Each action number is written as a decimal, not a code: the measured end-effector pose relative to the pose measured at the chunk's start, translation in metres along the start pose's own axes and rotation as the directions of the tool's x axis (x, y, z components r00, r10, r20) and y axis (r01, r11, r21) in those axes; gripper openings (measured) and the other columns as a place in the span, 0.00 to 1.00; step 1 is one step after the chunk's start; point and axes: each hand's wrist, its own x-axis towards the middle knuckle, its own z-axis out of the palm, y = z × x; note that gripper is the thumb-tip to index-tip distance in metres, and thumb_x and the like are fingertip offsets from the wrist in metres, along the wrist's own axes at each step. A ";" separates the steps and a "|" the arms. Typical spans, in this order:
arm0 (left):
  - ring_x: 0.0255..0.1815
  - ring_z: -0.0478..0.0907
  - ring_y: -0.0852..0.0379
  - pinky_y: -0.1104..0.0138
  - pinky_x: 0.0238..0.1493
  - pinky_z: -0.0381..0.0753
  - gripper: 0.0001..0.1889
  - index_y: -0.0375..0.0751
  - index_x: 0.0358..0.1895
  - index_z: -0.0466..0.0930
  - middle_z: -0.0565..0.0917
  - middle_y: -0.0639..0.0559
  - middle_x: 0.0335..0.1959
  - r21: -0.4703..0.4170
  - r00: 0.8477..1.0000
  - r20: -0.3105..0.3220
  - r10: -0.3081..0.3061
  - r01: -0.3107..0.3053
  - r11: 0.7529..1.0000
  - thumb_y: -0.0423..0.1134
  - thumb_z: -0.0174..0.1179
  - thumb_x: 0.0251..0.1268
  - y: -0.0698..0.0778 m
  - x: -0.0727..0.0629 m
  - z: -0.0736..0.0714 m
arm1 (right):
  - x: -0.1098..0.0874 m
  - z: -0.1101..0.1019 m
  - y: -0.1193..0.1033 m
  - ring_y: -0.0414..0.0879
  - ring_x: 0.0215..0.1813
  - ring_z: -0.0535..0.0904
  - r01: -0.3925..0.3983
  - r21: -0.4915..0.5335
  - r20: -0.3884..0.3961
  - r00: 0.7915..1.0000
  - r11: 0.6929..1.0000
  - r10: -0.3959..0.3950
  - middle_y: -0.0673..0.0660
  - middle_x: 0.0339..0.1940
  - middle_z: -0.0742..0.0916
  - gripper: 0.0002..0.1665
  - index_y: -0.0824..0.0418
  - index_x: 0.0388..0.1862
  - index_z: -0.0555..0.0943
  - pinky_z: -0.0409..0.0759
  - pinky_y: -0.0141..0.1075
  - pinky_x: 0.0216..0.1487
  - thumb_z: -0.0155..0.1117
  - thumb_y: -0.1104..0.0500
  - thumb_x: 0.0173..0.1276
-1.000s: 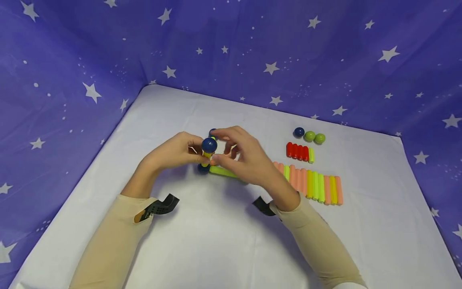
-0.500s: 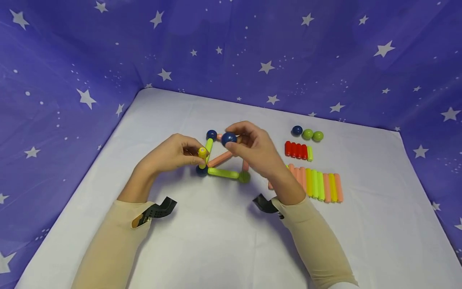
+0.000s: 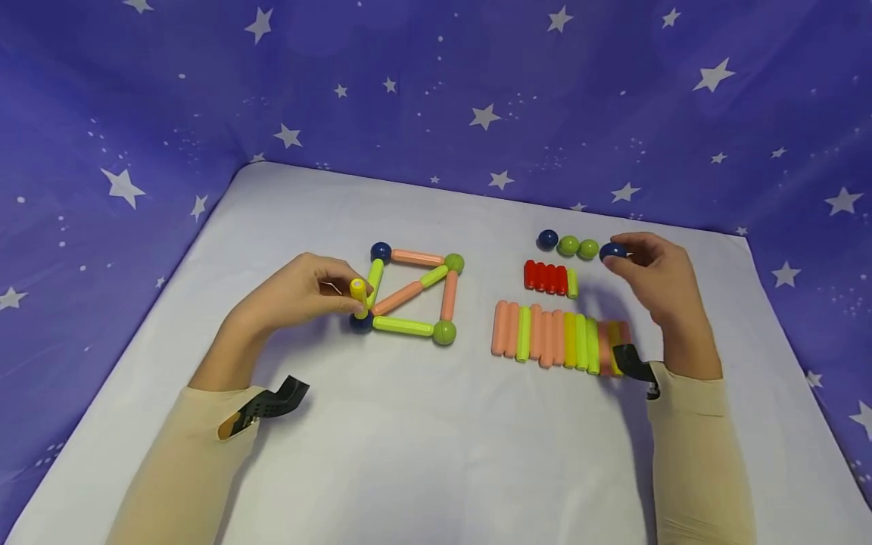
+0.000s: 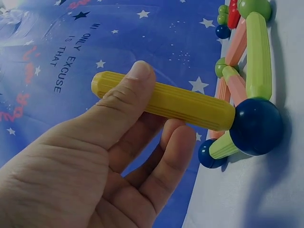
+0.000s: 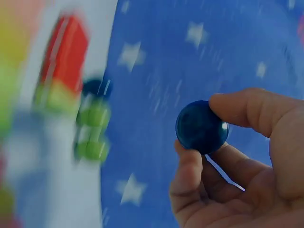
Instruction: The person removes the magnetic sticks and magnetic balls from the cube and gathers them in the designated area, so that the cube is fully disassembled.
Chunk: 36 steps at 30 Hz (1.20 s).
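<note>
My left hand point(image 3: 303, 295) pinches a yellow magnetic rod point(image 4: 190, 104), which stands up from a dark blue ball point(image 4: 257, 126) and touches it. That ball forms the near-left corner of a flat frame of pink and lime rods point(image 3: 404, 326), joined by blue and green balls, with a diagonal across it. Over at the right, my right hand point(image 3: 664, 284) holds another dark blue ball point(image 5: 202, 127) between thumb and fingers. This ball is just right of a short row made of a blue ball point(image 3: 548, 240) and two green balls point(image 3: 588, 248).
Below the loose balls lie several short red rods point(image 3: 545, 277) and one short lime rod point(image 3: 572, 284). A longer row of pink, lime and yellow rods point(image 3: 547, 337) is nearer, partly under the right wrist's camera. Starry purple cloth point(image 3: 422, 98) walls the white table point(image 3: 422, 439).
The right hand has lifted the blue ball off the top of the yellow rod and carried it right, to the row of balls. My left hand still holds the rod.
</note>
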 end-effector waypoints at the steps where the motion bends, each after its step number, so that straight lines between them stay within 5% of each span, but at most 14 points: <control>1: 0.35 0.78 0.53 0.64 0.38 0.76 0.09 0.44 0.40 0.86 0.85 0.56 0.33 -0.004 1.000 0.003 -0.002 0.002 1.000 0.39 0.72 0.57 0.000 0.000 0.000 | 0.005 -0.006 0.011 0.48 0.42 0.75 -0.030 -0.029 0.008 1.000 0.999 0.030 0.57 0.48 0.80 0.27 0.60 0.63 0.76 0.75 0.24 0.35 0.65 0.50 0.68; 4: 0.37 0.79 0.53 0.65 0.42 0.78 0.09 0.45 0.41 0.86 0.86 0.56 0.35 -0.014 1.000 0.009 0.000 0.000 1.000 0.39 0.71 0.57 -0.002 0.001 0.001 | 0.022 -0.018 0.042 0.51 0.46 0.75 -0.087 -0.100 0.060 0.994 0.991 0.094 0.60 0.51 0.79 0.30 0.63 0.63 0.74 0.76 0.28 0.39 0.65 0.49 0.67; 8: 0.38 0.79 0.53 0.65 0.44 0.79 0.09 0.44 0.40 0.86 0.86 0.55 0.36 -0.029 1.000 0.004 0.006 -0.006 1.000 0.39 0.72 0.56 -0.004 0.000 -0.001 | 0.048 -0.017 0.068 0.59 0.54 0.73 -0.113 -0.195 0.158 0.977 0.974 0.145 0.66 0.57 0.76 0.31 0.65 0.63 0.70 0.77 0.46 0.50 0.66 0.53 0.66; 13: 0.40 0.79 0.53 0.65 0.46 0.79 0.09 0.43 0.40 0.86 0.85 0.55 0.39 -0.050 0.999 0.033 0.005 -0.004 0.999 0.38 0.72 0.56 -0.007 0.000 -0.003 | 0.074 -0.009 0.074 0.63 0.54 0.72 -0.096 -0.307 0.265 0.947 0.947 0.182 0.69 0.59 0.74 0.31 0.63 0.65 0.68 0.73 0.58 0.54 0.65 0.55 0.67; 18: 0.39 0.78 0.53 0.65 0.44 0.79 0.06 0.48 0.36 0.85 0.85 0.57 0.39 -0.017 0.998 0.066 0.018 -0.017 1.000 0.37 0.71 0.57 -0.009 0.003 -0.002 | 0.086 -0.002 0.072 0.62 0.53 0.72 -0.051 -0.353 0.277 0.948 0.934 0.156 0.68 0.57 0.76 0.27 0.64 0.63 0.71 0.73 0.58 0.55 0.63 0.56 0.69; 29: 0.35 0.79 0.52 0.62 0.39 0.79 0.07 0.48 0.37 0.85 0.84 0.56 0.34 0.053 0.994 0.103 0.019 -0.024 0.998 0.36 0.72 0.56 -0.017 0.007 -0.001 | 0.083 -0.004 0.063 0.65 0.61 0.71 -0.063 -0.357 0.247 0.956 0.932 0.159 0.69 0.63 0.73 0.32 0.65 0.67 0.67 0.72 0.60 0.56 0.63 0.56 0.68; 36: 0.33 0.76 0.53 0.64 0.35 0.77 0.07 0.48 0.35 0.86 0.81 0.55 0.34 0.095 0.992 0.125 0.025 -0.037 0.995 0.38 0.74 0.54 -0.029 0.010 0.005 | 0.058 -0.008 0.025 0.66 0.56 0.72 0.071 -0.433 0.200 0.980 0.899 0.019 0.71 0.60 0.74 0.30 0.68 0.65 0.69 0.73 0.61 0.52 0.61 0.58 0.67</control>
